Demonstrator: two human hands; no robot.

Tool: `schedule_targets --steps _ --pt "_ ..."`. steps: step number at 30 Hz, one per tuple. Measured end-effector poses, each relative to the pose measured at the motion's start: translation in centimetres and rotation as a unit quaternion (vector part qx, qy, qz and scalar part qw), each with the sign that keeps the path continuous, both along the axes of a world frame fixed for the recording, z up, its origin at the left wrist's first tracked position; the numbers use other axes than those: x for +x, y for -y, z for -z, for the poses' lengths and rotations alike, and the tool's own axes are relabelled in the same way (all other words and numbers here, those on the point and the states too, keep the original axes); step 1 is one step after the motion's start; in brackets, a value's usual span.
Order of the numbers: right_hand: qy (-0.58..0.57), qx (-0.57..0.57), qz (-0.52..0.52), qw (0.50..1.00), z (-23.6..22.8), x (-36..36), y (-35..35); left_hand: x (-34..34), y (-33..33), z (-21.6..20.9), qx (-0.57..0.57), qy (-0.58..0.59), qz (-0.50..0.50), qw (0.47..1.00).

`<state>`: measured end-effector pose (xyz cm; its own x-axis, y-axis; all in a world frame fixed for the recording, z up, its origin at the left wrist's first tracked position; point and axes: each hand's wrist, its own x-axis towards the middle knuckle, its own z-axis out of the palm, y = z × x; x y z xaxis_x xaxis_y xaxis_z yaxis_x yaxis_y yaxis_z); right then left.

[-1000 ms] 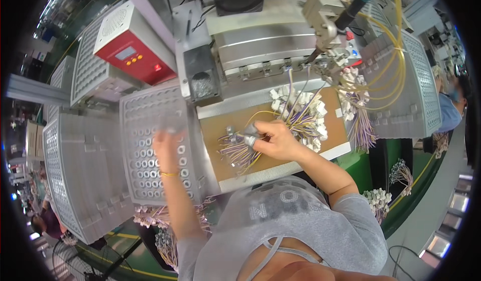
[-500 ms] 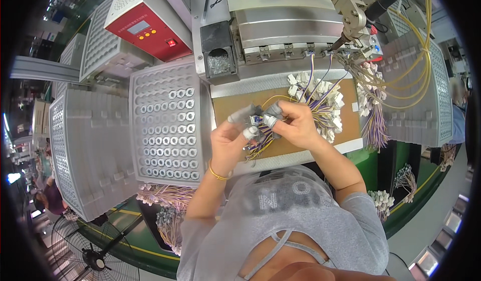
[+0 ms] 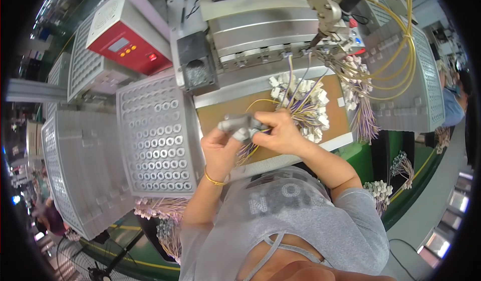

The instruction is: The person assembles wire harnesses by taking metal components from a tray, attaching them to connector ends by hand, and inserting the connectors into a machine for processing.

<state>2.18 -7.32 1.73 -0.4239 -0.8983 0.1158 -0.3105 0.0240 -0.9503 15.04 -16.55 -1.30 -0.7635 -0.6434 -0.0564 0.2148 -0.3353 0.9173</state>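
My left hand (image 3: 224, 148) and my right hand (image 3: 278, 132) meet over the brown work board (image 3: 215, 118), grey and white covers on the fingertips. Both pinch a wire harness (image 3: 245, 155), whose purple and yellow wires hang below the left fingers. The end between the fingertips is hidden. Just right of my hands lies a pile of white connectors (image 3: 313, 103) with purple and yellow wires. Several of these wires run up to small clamps on the metal fixture (image 3: 265, 33).
Left of the board stands a grey tray (image 3: 123, 151) with rows of metal rings. Behind are a black box (image 3: 193, 50) of clear bits and a red-fronted control unit (image 3: 125, 48). A tool arm (image 3: 325, 18) with yellow cables overhangs the fixture. Stacked trays (image 3: 82, 166) flank the bench.
The whole view has shifted, so the bench appears further left and higher. My fingers have closed together around the harness end, covering the small part that showed between them.
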Motion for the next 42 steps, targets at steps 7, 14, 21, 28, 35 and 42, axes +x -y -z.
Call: schedule_targets --steps 7,14,21,28,35,42 --pt "0.095 0.051 -0.005 0.994 0.4 -0.7 -0.4 -0.9 0.0 -0.6 0.174 -0.042 0.026 0.984" --pt "0.169 0.041 0.027 0.984 1.8 -1.1 0.1 -1.7 -1.9 6.2 -0.066 0.025 0.102 0.992" --pt "-0.126 -0.173 -0.119 0.97 -0.9 1.7 -0.6 -1.3 -2.4 8.3 -0.391 0.068 0.161 0.904" --pt "0.103 -0.133 0.379 0.91 6.2 -12.0 -8.5 -3.0 -2.5 6.4 -0.483 0.157 0.096 0.856" --pt "0.264 -0.293 0.423 0.816 7.4 -15.4 -6.6 -2.4 -1.3 5.3 -0.433 0.164 0.104 0.88" --pt "0.423 -0.307 0.462 0.716 4.6 -14.5 -6.6 -1.0 5.1 6.4 -0.405 0.184 -0.032 0.895"
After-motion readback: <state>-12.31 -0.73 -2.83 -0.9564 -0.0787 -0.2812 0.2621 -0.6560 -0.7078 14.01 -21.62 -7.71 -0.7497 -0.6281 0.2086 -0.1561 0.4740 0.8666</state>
